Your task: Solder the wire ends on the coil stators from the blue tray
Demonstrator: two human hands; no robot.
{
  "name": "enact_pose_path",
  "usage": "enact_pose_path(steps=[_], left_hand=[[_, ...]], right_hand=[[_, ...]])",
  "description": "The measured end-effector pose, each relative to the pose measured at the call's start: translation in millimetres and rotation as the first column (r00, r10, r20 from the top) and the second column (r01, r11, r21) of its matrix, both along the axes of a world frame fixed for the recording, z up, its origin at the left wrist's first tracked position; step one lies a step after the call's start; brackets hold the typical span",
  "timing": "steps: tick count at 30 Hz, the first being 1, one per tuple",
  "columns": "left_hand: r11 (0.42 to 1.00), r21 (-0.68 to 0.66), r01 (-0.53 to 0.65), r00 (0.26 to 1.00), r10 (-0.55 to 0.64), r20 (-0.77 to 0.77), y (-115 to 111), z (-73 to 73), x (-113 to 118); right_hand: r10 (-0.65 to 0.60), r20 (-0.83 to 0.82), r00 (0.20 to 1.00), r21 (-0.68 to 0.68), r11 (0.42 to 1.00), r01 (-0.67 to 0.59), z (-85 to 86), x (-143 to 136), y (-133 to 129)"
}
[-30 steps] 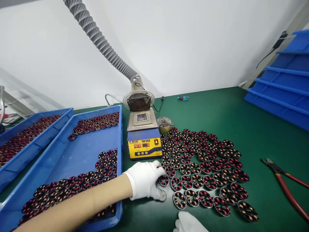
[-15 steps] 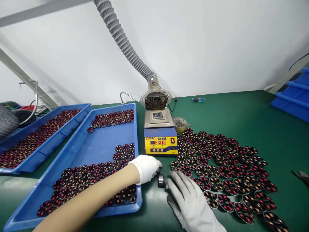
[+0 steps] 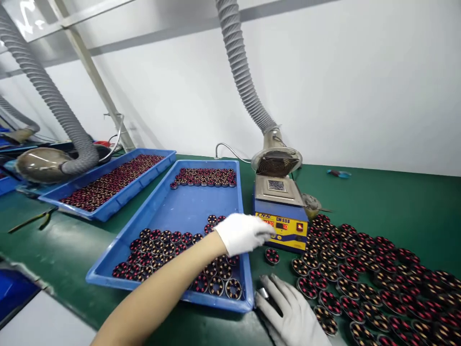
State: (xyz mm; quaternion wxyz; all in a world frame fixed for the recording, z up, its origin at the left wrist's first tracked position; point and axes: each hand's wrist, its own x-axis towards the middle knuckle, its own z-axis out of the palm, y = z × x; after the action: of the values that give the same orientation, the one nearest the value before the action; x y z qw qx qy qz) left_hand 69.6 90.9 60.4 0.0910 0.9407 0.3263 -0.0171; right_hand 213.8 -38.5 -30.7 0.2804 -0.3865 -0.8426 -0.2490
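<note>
White left glove: the left hand (image 3: pixel 245 234) hovers over the right rim of the nearer blue tray (image 3: pixel 249 283), fingers loosely bent and near one another; whether they pinch anything, I cannot tell.

Grey-white right glove: the right hand (image 3: pixel 293 307) is low over the bench (image 3: pixel 389 192), its thumb and forefinger apparently clamped about a metal-sided ring (image 3: pixel 264 292), mostly hidden.

Just changed: half a second ago that ring, as far as can be judged, stood on edge between both hands; now it is at the right hand's fingertips and the left has lifted away. That suggests one-handed holding, with the left freed.

Lone ring: the red-and-black ring (image 3: pixel 272 256) lies just below the left fingertips and beyond the right hand, apart from the others.

Heated unit: the yellow-and-blue unit (image 3: pixel 297 240) is just beyond the left fingertips, under a hood (image 3: pixel 276 163); a small pot (image 3: pixel 311 204) sits beside it.

Loose rings: many bench rings (image 3: pixel 355 288) spread to the right of the right hand.

Blue trays: tray rings (image 3: pixel 216 286) lie below and left of the left hand; a farther tray (image 3: pixel 144 182), full of parts, is well off to its left.
</note>
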Motion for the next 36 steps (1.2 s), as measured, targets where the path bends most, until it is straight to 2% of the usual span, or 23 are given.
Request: enact_pose_path(steps=[2, 4, 7, 11, 15, 17, 20, 23, 25, 26, 27, 29, 32, 36], left_hand=[[0.986, -0.005, -0.165, 0.986, 0.165, 0.003, 18.2, 5.2, -27.7], [0.952, -0.056, -0.302, 0.952, 0.297, -0.074, 35.9, 3.5, -53.3], [0.903, -0.207, -0.377, 0.918, 0.335, -0.213, 54.7, -9.5, -76.3], [0.841, -0.345, -0.416, 0.896, 0.314, -0.315, 63.8, -29.2, -77.7], [0.808, -0.349, -0.474, 0.87, 0.369, -0.326, 68.6, -39.5, -75.2], [0.812, -0.344, -0.472, 0.875, 0.385, -0.294, 72.9, -42.1, -78.5], [0.83, -0.319, -0.457, 0.888, 0.402, -0.225, 80.2, -43.9, -86.1], [0.854, -0.28, -0.438, 0.899, 0.407, -0.163, 82.7, -41.7, -90.7], [0.868, -0.266, -0.419, 0.908, 0.392, -0.149, 79.8, -37.8, -90.5], [0.873, -0.269, -0.406, 0.913, 0.377, -0.153, 77.0, -35.4, -89.6], [0.876, -0.276, -0.395, 0.918, 0.362, -0.164, 73.6, -33.0, -88.2], [0.874, -0.289, -0.392, 0.917, 0.344, -0.202, 66.1, -29.0, -84.5], [0.86, -0.282, -0.425, 0.896, 0.357, -0.263, 57.9, -26.8, -78.9], [0.869, -0.248, -0.428, 0.896, 0.372, -0.242, 58.5, -30.8, -78.1]], right_hand=[[0.057, 0.009, 0.998, -0.037, 0.998, -0.057, -5.3, -7.1, 2.9], [0.07, -0.013, 0.997, -0.063, 0.996, -0.07, -11.7, -12.7, 7.6], [0.006, -0.044, 0.999, -0.116, 0.993, -0.011, -18.0, -20.1, 17.2], [-0.121, -0.046, 0.992, -0.2, 0.974, 0.11, -21.8, -28.0, 27.3], [-0.192, 0.048, 0.98, -0.096, 0.976, 0.196, -22.2, -24.0, 24.1], [-0.196, 0.072, 0.978, -0.046, 0.979, 0.2, -14.8, -17.3, 19.6], [-0.166, -0.011, 0.986, -0.04, 0.985, 0.166, 10.6, -11.2, 21.0], [-0.064, -0.058, 0.996, -0.019, 0.998, 0.063, 41.7, -21.5, 42.6], [-0.033, 0.047, 0.998, -0.111, 0.993, 0.038, 55.9, -38.3, 66.5], [-0.064, 0.144, 0.988, -0.236, 0.967, 0.097, 59.7, -48.4, 79.5], [-0.104, 0.261, 0.96, -0.373, 0.906, 0.2, 61.3, -58.6, 92.2], [-0.109, 0.367, 0.924, -0.47, 0.835, 0.285, 59.2, -77.1, 114.2], [-0.12, 0.439, 0.89, -0.515, 0.778, 0.359, 49.7, -94.0, 134.5], [-0.148, 0.482, 0.863, -0.523, 0.742, 0.42, 42.2, -99.1, 142.3]])
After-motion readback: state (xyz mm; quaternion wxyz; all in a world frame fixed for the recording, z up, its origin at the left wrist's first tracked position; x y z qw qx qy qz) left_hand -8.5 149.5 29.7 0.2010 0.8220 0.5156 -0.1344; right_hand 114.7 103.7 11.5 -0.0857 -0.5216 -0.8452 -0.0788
